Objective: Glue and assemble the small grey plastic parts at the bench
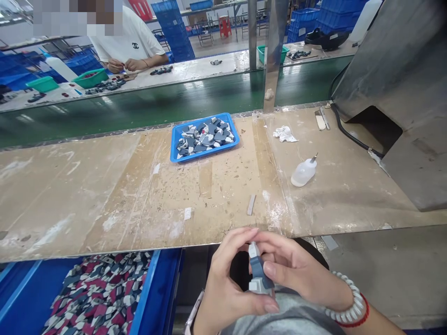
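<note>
Below the workbench's front edge, both my hands hold one small grey and blue-grey part (258, 272) over my lap. My left hand (228, 284) cups it from the left, thumb under it. My right hand (296, 270), with a white bead bracelet and a red cord at the wrist, pinches it from the right with thumb and fingers. On the worn bench (104, 195) ahead stands a blue tray (174, 139) filled with several similar grey, white and dark blue pieces.
A small squeeze bottle (303, 172) lies right of the tray, a crumpled white cloth (284, 134) behind it. A grey machine housing (401, 93) fills the right. A blue bin (104, 293) of mixed pieces sits lower left. Across the green conveyor (157, 104) another person (129, 44) works.
</note>
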The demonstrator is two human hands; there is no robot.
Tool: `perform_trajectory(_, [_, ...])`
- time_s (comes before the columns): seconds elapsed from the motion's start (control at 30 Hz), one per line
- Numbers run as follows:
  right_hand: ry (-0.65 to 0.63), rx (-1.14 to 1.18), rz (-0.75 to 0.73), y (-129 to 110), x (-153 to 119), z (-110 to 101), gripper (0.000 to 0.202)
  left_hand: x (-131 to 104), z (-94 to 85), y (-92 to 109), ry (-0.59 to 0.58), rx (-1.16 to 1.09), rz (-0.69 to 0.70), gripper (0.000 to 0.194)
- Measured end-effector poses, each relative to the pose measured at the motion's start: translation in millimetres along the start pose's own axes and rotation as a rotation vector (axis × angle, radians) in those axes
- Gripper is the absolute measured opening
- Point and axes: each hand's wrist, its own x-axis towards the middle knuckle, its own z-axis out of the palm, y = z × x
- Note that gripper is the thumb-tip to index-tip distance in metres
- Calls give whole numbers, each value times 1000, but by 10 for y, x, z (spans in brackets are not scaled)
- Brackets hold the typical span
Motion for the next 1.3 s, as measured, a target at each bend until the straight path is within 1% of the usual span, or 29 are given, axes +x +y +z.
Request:
perform_trajectory(0.07, [-13,124,4,75,18,-1,45,11,16,9,7,-5,-17,82])
perform_trajectory(0.2, [-81,357,27,185,48,28,45,9,28,65,9,3,-74,77])
perform_trajectory(0.33, [-93,535,48,247,55,64,46,14,59,150,48,25,-95,63])
perform_trajectory(0.4, [-85,572,45,268,55,74,45,17,79,176,55,38,-78,58])
perform_trajectory(0.5, [-84,594,43,292,63,79,43,8,96,184,56,63,-58,56])
perform_trajectory(0.63, [-115,660,48,338,94,82,40,-24,96,182,45,57,-96,53])
perform_trajectory(0.73, [-149,709,18,382,115,94,36,-37,96,201,18,28,-130,48])
perform_trajectory(0.87, [-149,698,-10,401,118,135,31,-15,107,242,-23,-4,-138,45])
perform_trajectory(1.03, [-61,749,-8,363,118,209,19,8,129,270,-15,-6,-118,33])
perform_trajectory(1.1, [-35,765,-11,344,125,233,16,8,134,267,10,-11,-121,32])
perform_trajectory(1.17, [-15,734,-21,338,123,242,15,11,138,260,22,-28,-128,33])
perform_trajectory(1.23, [32,663,-25,356,99,225,19,22,140,256,8,-53,-130,33])
perform_trajectory(1.3, [128,562,8,392,54,176,39,40,133,257,-23,-93,-132,31])
